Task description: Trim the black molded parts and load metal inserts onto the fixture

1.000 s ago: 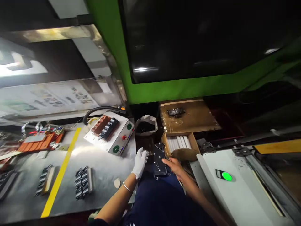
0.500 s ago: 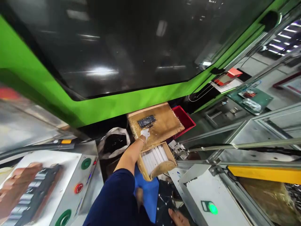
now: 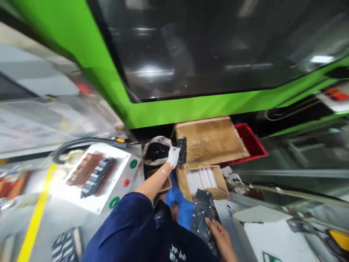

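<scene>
Fingers of my white-gloved left hand (image 3: 173, 156) pinch the side of a small black oblong part (image 3: 182, 151), its dark, uneven face blurred. Nearer me, to their right, my bare right hand (image 3: 221, 238) grips a larger flat black panel (image 3: 201, 211) dotted with pale studs, one digit on its face, other fingers partly hidden. Just right of the gloved fingers sits a brown film-covered cardboard box (image 3: 212, 140); left, a whitish sack (image 3: 160, 139) with black contents.
</scene>
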`<control>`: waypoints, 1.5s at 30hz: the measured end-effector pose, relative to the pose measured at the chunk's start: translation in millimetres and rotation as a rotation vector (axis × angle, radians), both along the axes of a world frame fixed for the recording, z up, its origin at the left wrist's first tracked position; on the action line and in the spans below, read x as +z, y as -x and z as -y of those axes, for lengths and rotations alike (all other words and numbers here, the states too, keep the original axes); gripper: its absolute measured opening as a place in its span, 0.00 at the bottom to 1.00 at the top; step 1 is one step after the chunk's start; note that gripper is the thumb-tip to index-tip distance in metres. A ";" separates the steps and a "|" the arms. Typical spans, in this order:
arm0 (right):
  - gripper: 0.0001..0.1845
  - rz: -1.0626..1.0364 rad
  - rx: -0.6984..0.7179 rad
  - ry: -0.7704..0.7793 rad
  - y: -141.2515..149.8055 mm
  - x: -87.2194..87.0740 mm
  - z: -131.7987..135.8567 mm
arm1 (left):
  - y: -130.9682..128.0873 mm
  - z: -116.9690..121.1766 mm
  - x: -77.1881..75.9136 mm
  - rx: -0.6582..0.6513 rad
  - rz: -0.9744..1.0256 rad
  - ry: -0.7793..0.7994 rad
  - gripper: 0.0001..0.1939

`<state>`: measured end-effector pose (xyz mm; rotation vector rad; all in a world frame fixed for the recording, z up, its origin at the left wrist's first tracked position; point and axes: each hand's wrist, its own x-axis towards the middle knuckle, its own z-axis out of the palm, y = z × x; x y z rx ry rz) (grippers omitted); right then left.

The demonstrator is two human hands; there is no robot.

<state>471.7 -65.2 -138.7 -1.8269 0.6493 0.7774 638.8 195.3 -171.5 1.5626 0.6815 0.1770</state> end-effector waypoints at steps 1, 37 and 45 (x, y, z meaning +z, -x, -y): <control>0.25 0.001 0.033 0.008 -7.5 1.2 -2.4 | 17.9 -23.9 2.3 0.065 -0.050 -0.050 0.12; 0.28 0.091 0.164 -0.148 -42.6 3.6 -66.8 | 249.4 -318.1 77.7 0.036 -0.952 -1.018 0.26; 0.27 0.067 0.163 -0.185 -38.8 -4.9 -59.2 | 171.4 -190.0 38.9 -0.040 -0.661 -1.099 0.30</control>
